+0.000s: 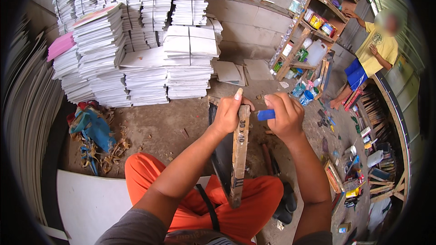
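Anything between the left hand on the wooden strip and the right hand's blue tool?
Head view: nothing lies between left hand on the long wooden strip and the small blue tool in right hand; only bare dirt floor behind.

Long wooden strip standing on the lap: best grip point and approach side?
Grip the long wooden strip near its top end, from the left, where the left hand already wraps it. It stands nearly upright with its foot on the orange trousers, and the right hand holds a small blue tool beside the top.

Head camera looks steeply down, close over the lap.
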Demonstrator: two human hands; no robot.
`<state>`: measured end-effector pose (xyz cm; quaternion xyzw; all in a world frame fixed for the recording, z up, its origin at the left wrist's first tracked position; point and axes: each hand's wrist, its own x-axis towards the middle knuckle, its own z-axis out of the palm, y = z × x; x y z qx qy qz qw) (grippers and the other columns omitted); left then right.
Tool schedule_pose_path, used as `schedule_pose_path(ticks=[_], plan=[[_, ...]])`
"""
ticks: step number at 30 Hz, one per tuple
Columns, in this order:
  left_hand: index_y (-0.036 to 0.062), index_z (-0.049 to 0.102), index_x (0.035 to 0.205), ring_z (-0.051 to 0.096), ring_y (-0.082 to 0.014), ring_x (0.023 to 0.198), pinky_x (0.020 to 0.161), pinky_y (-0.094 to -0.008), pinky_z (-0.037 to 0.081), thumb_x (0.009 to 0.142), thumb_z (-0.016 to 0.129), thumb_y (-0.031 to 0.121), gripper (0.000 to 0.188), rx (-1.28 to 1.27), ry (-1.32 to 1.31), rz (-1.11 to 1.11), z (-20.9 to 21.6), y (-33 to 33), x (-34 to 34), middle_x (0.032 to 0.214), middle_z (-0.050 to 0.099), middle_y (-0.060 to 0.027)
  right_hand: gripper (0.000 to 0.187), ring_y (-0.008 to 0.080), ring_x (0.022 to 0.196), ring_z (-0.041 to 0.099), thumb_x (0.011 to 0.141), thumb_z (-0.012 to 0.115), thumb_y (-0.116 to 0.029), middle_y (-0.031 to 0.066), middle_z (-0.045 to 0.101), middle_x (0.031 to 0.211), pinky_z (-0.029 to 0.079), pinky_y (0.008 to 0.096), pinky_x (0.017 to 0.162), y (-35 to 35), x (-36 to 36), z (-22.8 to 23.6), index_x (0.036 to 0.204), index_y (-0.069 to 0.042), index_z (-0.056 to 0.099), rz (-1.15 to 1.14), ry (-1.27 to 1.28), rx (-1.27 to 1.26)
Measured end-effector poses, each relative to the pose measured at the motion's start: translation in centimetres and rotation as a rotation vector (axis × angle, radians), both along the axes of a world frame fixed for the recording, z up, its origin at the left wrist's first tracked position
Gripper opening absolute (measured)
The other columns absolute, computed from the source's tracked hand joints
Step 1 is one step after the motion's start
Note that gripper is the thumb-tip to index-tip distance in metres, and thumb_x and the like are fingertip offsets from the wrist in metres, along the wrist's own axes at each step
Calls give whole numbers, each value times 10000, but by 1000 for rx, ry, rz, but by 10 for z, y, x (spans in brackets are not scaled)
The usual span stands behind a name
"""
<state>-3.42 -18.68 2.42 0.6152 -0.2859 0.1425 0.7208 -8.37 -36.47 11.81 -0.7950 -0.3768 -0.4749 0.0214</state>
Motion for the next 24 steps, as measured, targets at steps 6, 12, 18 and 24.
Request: schedule_pose_path(ticks=[6,12,18,24], plan=[[-12,760,849,652,-285,678,706,-379,508,1130,234,444,751,-6,-58,63,-2,2,3,702,673,-150,200,367,787,711,912,695,-116,120,704,950,539,452,661,6,-45,-37,1101,-74,646,-109,380,265],[-18,755,834,643,-270,656,682,-375,499,1124,256,429,731,-18,-65,82,0,2,2,684,663,-143,376,412,834,699,986,655,-331,182,700,980,538,503,723,22,-84,-68,1215,-57,541,-281,720,386],[-18,751,828,642,-269,650,673,-375,498,1123,265,407,710,-33,-57,94,-2,2,3,685,666,-140,256,399,814,696,1048,582,-311,153,691,960,541,494,701,28,-88,-74,1139,-72,580,-265,636,356],[-18,745,821,641,-275,633,664,-379,501,1124,263,388,699,-35,-48,105,-3,3,6,676,666,-139,256,398,813,695,1048,584,-321,154,689,953,538,496,703,28,-87,-77,1131,-78,585,-262,631,363]])
